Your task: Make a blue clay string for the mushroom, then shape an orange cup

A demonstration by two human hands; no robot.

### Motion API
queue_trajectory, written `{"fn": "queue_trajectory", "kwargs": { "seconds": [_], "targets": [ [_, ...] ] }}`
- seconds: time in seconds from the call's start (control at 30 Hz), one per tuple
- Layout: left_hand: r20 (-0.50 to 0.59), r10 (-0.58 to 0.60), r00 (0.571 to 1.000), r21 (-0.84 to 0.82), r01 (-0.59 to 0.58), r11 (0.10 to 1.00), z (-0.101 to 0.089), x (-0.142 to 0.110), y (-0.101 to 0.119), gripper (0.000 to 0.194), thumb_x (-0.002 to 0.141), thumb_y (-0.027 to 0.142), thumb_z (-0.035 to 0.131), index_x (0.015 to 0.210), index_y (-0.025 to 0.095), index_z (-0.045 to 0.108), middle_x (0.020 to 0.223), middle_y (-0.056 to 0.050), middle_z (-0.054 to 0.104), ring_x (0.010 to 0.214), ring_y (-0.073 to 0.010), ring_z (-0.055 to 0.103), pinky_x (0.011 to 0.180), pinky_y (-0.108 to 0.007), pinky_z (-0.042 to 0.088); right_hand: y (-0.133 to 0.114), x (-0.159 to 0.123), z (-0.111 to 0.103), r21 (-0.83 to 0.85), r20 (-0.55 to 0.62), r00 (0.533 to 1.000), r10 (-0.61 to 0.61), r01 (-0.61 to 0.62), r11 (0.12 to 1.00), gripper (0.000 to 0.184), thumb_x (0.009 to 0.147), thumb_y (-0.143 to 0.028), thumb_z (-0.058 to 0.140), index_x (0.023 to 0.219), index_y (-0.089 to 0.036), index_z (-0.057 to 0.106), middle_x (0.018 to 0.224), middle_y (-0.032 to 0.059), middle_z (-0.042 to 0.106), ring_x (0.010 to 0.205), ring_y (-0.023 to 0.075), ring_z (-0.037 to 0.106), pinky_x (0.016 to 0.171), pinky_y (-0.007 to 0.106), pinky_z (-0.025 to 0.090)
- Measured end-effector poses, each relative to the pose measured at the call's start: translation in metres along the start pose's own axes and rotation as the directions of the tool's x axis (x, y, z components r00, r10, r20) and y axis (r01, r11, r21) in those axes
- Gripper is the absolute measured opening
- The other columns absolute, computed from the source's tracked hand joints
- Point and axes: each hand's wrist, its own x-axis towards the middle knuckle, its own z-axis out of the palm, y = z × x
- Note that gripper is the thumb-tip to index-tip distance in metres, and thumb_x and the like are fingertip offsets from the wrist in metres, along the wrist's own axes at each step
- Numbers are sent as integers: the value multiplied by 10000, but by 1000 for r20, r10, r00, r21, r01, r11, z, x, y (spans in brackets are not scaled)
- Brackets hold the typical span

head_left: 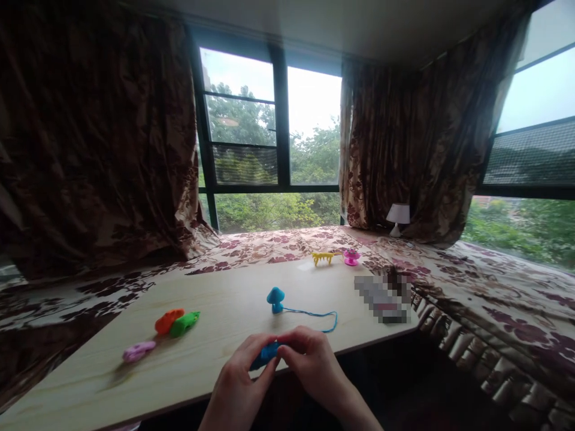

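Near the front edge of the table, a lump of blue modelling clay (265, 355) is pinched between the fingers of both my hands. My left hand (240, 377) wraps round its left side, and my right hand (314, 365) presses thumb and fingertips on its right end. Just beyond them stands an upright blue clay mushroom (275, 297) with a pointed cap. From its base a thin blue clay strand (309, 313) runs right and curls back toward my hands. Part of the held lump is hidden by my fingers.
On the pale wooden table (220, 293), orange clay (168, 321), green clay (185, 324) and pink clay (138, 351) lie left. A yellow legged figure (322, 258) and a magenta piece (351, 257) stand at the back. A pixelated object (381, 299) lies right; a lamp (398, 214) stands beyond.
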Motion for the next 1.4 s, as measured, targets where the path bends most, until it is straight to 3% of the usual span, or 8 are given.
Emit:
{"fn": "queue_trajectory", "kwargs": {
  "seconds": [0.27, 0.47, 0.6, 0.87, 1.03, 1.13, 1.27, 1.4],
  "targets": [
    [-20, -40, 999, 144, 43, 989, 9, -7, -7, 176, 774, 328, 532, 930, 253, 567, 930, -6, 624, 888, -169, 593, 787, -256, 470, 12, 3, 8, -140, -114, 993, -33, 17, 990, 125, 729, -138, 574, 762, -185, 685, 695, 9, 636, 627, 130, 575, 582, 215, 425],
    [-114, -57, 992, 232, 82, 969, -6, -3, -14, 240, 722, 399, 562, 907, 247, 575, 900, -2, 644, 846, -183, 612, 748, -236, 468, 22, 13, -27, -141, -282, 959, -30, -10, 990, 117, 721, -137, 569, 753, -179, 674, 700, 12, 607, 594, 118, 525, 593, 233, 412],
    [-216, -182, 959, 361, 252, 898, -28, 27, -47, 384, 741, 445, 510, 1072, 252, 530, 1028, -23, 628, 897, -210, 604, 762, -280, 454, 25, 16, -52, -43, -308, 951, 38, -53, 998, 170, 788, -239, 529, 851, -153, 661, 622, 8, 599, 534, 122, 526, 504, 225, 421],
    [26, -141, 990, 571, 101, 814, -37, 58, -119, 414, 759, 443, 431, 1035, 184, 599, 1044, -91, 613, 983, -262, 547, 884, -355, 395, 14, 9, -52, 90, -265, 964, -23, 49, 995, 213, 753, -121, 528, 887, -182, 682, 914, 48, 614, 818, 158, 591, 724, 251, 473],
    [-222, -37, 974, 476, 141, 868, -30, 36, -83, 511, 728, 462, 471, 1127, 150, 543, 1166, -126, 542, 1109, -297, 472, 995, -427, 307, 5, 0, -38, 315, -180, 978, 103, -42, 948, 201, 741, -170, 601, 936, -167, 651, 823, 48, 663, 777, 174, 615, 718, 276, 480],
    [-222, -210, 952, 52, 227, 973, -8, 13, -37, 404, 695, 472, 550, 1022, 242, 610, 1136, -32, 593, 1120, -261, 487, 1031, -395, 291, -6, -8, -23, 331, -117, 985, 125, -80, 940, 135, 745, -199, 616, 864, -158, 663, 761, 41, 669, 712, 164, 613, 662, 258, 479],
    [171, -508, 844, -618, 493, 612, 20, -8, 15, 402, 619, 434, 667, 960, 223, 661, 963, -19, 696, 1023, -274, 576, 937, -377, 425, -17, -15, -7, 216, -126, 991, 44, -16, 976, 79, 757, -191, 605, 794, -165, 669, 741, 17, 635, 672, 136, 587, 628, 228, 467],
    [389, -595, 703, -830, 548, 104, 21, -10, 44, 446, 568, 302, 746, 990, 188, 659, 883, -43, 720, 941, -251, 625, 799, -298, 520, -18, -15, -6, 131, -165, 986, -10, 31, 991, 75, 757, -168, 604, 761, -176, 678, 777, 6, 589, 672, 113, 562, 613, 203, 455]
  ]
}}
